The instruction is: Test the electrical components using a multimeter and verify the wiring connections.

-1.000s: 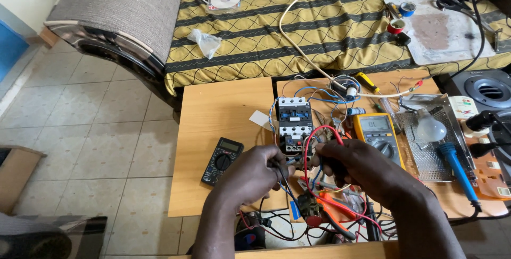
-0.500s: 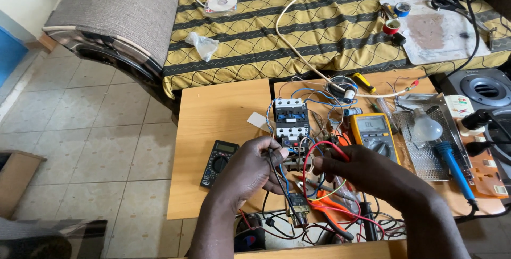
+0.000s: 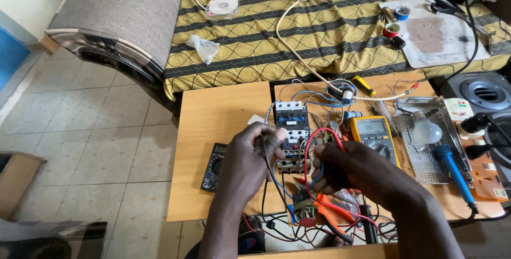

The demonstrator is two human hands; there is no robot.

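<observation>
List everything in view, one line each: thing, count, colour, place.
contactor: 1, grey and blue, table centre, wired
yellow multimeter: 1, right of contactor
black multimeter: 1, table left
red wire: 1, looping over right hand
orange pliers: 1, table front
light bulb: 1, white, on metal tray
soldering iron: 1, blue handle, table right
tape rolls: 2, blue and red, on couch
table: 1, wooden
left hand: touching contactor
right hand: holding wires
</observation>
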